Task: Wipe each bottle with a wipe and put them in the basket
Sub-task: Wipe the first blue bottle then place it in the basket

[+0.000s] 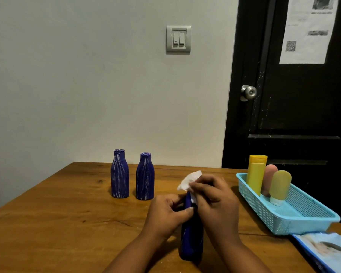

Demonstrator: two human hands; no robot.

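Note:
A dark blue bottle lies tilted between my hands, its base toward me. My left hand grips its neck. My right hand pinches a white wipe against the bottle's top. Two more blue bottles streaked with white stand upright on the wooden table: one on the left, one on the right. The light blue basket at the right holds a yellow bottle, a pink bottle and an olive tube.
A blue pack of wipes lies at the table's near right corner, just in front of the basket. A white wall stands behind the table and a black door with a metal knob is at the right.

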